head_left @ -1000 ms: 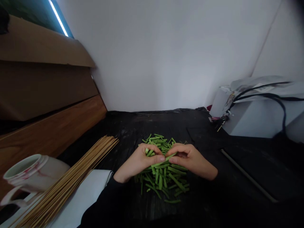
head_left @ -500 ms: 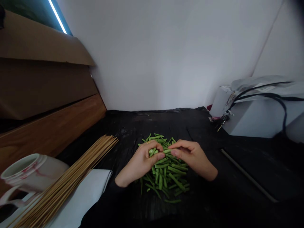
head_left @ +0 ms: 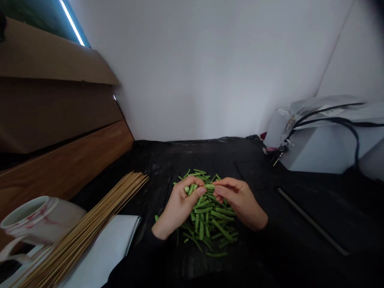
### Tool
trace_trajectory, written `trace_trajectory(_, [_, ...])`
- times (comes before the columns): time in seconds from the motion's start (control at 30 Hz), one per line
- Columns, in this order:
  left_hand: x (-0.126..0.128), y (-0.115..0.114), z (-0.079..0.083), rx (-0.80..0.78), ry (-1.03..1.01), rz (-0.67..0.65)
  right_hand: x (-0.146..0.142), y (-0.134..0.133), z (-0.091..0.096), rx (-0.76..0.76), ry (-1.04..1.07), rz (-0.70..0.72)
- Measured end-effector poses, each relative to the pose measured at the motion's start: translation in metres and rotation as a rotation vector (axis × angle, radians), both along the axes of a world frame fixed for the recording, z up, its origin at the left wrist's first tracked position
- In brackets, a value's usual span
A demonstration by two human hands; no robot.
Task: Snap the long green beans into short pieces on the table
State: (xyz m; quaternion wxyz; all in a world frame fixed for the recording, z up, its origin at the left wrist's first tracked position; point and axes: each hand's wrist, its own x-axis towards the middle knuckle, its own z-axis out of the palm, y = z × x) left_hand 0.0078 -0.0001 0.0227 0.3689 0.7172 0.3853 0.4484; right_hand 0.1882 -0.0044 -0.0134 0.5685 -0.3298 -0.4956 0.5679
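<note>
A pile of short green bean pieces (head_left: pixel 210 224) lies on the black table cover (head_left: pixel 270 248) in front of me. My left hand (head_left: pixel 178 206) is curled shut around a small bunch of bean pieces (head_left: pixel 192 189), their cut ends sticking up past my fingers. Just to its right, my right hand (head_left: pixel 237 198) pinches one bean piece (head_left: pixel 209 187) at my fingertips and holds it against the bunch. Both hands hover over the far half of the pile.
A bundle of bamboo skewers (head_left: pixel 87 230) lies at the left over a white sheet (head_left: pixel 102 252). A white cup with red marks (head_left: pixel 33 220) stands at the far left. Wooden boards (head_left: pixel 60 160) line the left side. A white box with black cables (head_left: pixel 327 140) sits at right.
My hands have risen slightly off the pile and drawn nearer to me. The bunch in my left hand now stands more upright, with my right hand bringing a piece to it.
</note>
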Motion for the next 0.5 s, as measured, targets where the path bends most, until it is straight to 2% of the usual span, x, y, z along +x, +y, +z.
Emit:
trace_trajectory(0.13, [0.004,-0.002,0.001,-0.074,-0.105,0.042,-0.008,-0.005,0.001,-0.031,-0.04,0.036])
trace_trajectory(0.27, [0.005,-0.001,0.004,-0.081,-0.141,0.05,-0.013,-0.009,0.003,-0.003,-0.091,0.11])
trace_trajectory(0.37, [0.004,0.0,0.004,-0.059,-0.141,0.085,-0.01,-0.008,0.006,0.031,-0.138,0.067])
trace_trajectory(0.5, [0.003,0.001,0.001,-0.048,-0.139,0.108,-0.007,-0.005,0.007,-0.002,-0.207,0.008])
